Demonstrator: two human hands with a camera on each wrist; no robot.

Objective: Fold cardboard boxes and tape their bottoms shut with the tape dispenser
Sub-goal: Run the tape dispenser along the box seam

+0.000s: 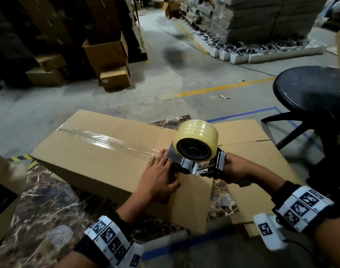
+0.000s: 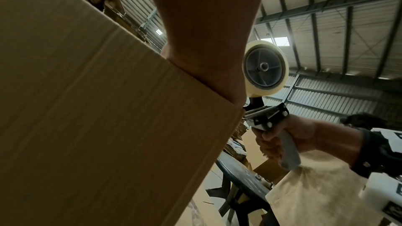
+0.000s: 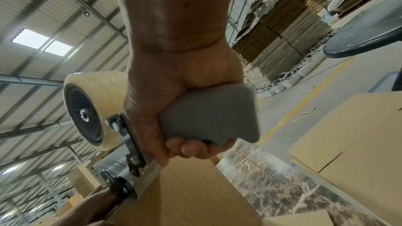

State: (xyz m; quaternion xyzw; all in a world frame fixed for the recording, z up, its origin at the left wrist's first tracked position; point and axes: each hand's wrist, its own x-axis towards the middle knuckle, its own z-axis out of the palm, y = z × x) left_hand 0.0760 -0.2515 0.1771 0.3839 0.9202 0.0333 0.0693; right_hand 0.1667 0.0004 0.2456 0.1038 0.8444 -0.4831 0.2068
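A brown cardboard box [image 1: 99, 157] lies on its side on a marbled surface, with a strip of clear tape [image 1: 107, 141] along its closed flaps. My left hand [image 1: 157, 175] lies flat with straight fingers on the box's near right corner, beside the tape's end. My right hand [image 1: 235, 171] grips the grey handle [image 3: 208, 116] of the tape dispenser [image 1: 194, 151]. The dispenser's front sits at the box's right edge, and its yellowish tape roll [image 1: 196, 138] stands above it. In the left wrist view the box's side wall [image 2: 97, 118] fills the left, with the dispenser [image 2: 267, 92] to its right.
Flat cardboard sheets [image 1: 262, 157] lie to the right of the box. A black round stool [image 1: 308, 89] stands at the right. Open cartons [image 1: 107, 60] and dark stacks stand at the back left, and pallets of flat cardboard [image 1: 262, 18] at the back right. Another carton [image 1: 1, 190] is at the left edge.
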